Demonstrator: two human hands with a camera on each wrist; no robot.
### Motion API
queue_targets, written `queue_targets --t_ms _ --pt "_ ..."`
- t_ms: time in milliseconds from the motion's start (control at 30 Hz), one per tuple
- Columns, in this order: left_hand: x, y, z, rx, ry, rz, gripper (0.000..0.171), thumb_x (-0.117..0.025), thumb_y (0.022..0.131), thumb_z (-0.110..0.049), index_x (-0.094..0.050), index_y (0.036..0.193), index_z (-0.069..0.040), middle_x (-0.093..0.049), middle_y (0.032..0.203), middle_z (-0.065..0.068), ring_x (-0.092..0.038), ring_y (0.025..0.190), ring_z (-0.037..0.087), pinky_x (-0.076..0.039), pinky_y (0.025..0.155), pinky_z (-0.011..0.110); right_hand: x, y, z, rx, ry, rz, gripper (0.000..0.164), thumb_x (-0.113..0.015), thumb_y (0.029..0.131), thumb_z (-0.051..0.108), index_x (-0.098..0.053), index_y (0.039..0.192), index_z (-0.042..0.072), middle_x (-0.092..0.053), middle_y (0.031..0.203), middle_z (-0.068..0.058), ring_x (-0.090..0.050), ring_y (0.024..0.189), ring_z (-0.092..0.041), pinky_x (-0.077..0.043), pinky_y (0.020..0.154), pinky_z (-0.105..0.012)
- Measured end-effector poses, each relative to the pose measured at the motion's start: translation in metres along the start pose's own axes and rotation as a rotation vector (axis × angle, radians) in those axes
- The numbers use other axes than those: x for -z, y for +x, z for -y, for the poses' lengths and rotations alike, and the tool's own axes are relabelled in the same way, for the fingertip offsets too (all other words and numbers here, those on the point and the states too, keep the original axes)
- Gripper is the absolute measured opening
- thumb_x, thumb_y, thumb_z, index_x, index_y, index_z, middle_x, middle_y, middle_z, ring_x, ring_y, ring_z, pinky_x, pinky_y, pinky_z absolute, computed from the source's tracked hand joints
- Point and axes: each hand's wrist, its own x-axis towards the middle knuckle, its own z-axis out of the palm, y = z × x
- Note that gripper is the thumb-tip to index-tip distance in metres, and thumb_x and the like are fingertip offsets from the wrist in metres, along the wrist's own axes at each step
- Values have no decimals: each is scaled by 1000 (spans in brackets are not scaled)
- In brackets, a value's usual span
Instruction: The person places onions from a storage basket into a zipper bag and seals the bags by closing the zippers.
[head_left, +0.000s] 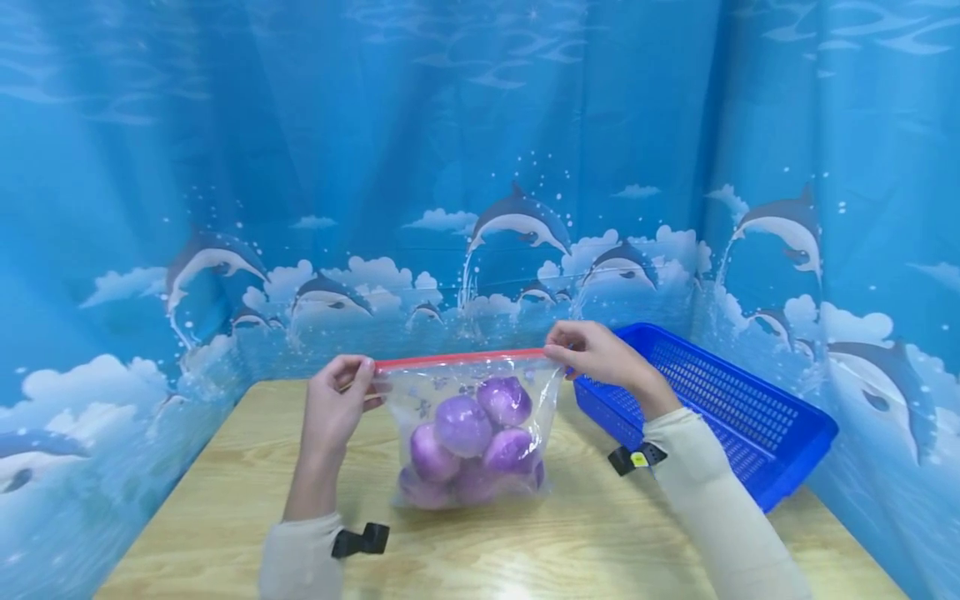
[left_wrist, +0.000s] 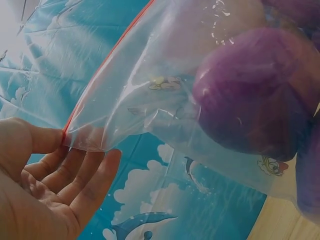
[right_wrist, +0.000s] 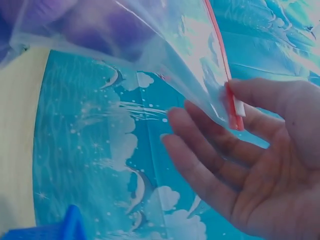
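Observation:
A clear zip bag (head_left: pixel 480 367) with a red top strip stands upright over the table, its strip stretched straight between both hands. Several round purple onions (head_left: pixel 463 426) fill its lower part; one onion (left_wrist: pixel 250 92) shows large through the plastic in the left wrist view. My left hand (head_left: pixel 341 396) pinches the left top corner between thumb and fingers. At the opposite corner, my right hand (head_left: pixel 596 358) pinches the strip's end, where a small white slider (right_wrist: pixel 239 106) sits beside the thumb in the right wrist view.
A blue plastic basket (head_left: pixel 813 429) with slotted walls stands at the right of the wooden table (head_left: pixel 225 500), behind the right forearm. Blue curtains (head_left: pixel 420 167) printed with dolphins and clouds hang behind the table and along its sides.

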Motion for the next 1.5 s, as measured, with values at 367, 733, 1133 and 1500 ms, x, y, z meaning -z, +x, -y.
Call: queue_targets --t_ms 367,733,1133,1500 --pt "-4 1 2 -2 -28 12 28 -56 107 -21 -60 129 -5 -69 130 20 -72 92 3 -65 85 26 -28 -12 -12 -33 211 -235 31 -64 103 22 -61 129 5 -70 102 -21 -71 89 -21 -67 78 -39" --pt "-11 0 4 -26 -52 24 31 -56 107 -18 -57 133 -2 -68 129 23 -70 90 -2 -65 83 24 -53 -24 -25 -83 349 -231 45 -65 102 24 -52 140 3 -70 125 -26 -73 103 -27 -66 84 -33" --pt "-14 1 5 -20 -72 34 29 -56 106 -16 -57 132 -1 -68 125 19 -69 92 -1 -65 84 24 -55 -29 -33 -157 313 -88 56 -71 98 33 -54 142 3 -71 124 -21 -71 104 -22 -64 93 -40" --pt "-12 3 10 -31 -33 97 31 -54 108 -18 -56 133 0 -64 135 25 -67 99 2 -65 87 27 -57 -30 -43 -80 88 223 73 -77 92 34 -47 150 5 -64 135 -22 -68 111 -28 -61 92 -41"
